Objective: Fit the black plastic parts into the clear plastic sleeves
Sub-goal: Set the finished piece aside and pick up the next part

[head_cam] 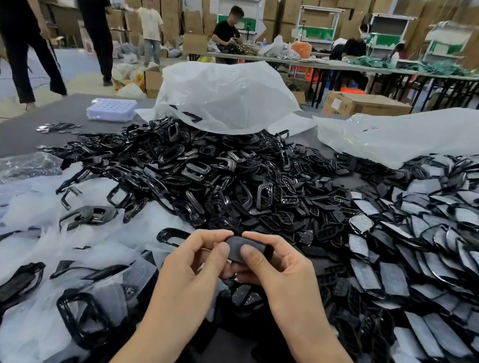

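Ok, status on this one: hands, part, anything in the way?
Left hand and right hand both pinch one black part. Sleeve on it: cannot tell. Parts pile beyond, not obstructing.

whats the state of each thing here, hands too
small black plastic part, held up off the table
left hand, pinching that part
right hand, pinching that part
heap of loose black plastic parts, unsleeved, piled
large white plastic bag, open, slumped
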A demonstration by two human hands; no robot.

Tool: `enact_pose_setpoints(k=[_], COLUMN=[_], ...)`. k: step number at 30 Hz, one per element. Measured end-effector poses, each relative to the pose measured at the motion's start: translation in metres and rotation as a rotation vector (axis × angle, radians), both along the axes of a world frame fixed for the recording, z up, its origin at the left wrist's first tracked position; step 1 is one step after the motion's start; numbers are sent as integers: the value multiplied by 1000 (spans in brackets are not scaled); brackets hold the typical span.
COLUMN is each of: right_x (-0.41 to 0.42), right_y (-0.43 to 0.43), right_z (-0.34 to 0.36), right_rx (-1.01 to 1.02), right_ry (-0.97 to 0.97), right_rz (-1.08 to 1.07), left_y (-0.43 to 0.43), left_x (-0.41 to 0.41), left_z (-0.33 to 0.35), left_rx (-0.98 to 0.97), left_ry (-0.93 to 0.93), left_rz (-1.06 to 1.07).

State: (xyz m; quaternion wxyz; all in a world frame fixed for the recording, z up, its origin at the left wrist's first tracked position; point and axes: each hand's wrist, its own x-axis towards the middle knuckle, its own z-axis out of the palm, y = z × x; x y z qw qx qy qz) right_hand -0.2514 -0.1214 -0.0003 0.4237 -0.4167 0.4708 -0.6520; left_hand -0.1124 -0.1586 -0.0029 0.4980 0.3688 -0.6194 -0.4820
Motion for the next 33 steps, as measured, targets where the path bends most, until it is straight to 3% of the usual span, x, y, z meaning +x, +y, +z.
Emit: enact_pose_setpoints(k=[11, 16, 28, 33], right_x=[-6, -5, -1, -2], right_y=[0, 2, 2, 0], right_z=[0, -3, -2, -4], right_rx=[22, 29, 15, 20], right_ry=[91, 124, 188, 90], right_rz=[-15, 33, -7, -19], left_y=[3, 3, 6, 2], left_x=[-1, -4, -5, -3], left_z=[4, 1, 3, -1], left_rx=[68, 19, 8, -45], left_ry=[32, -77, -90, -190], left_rz=[-85, -19, -43, 8])
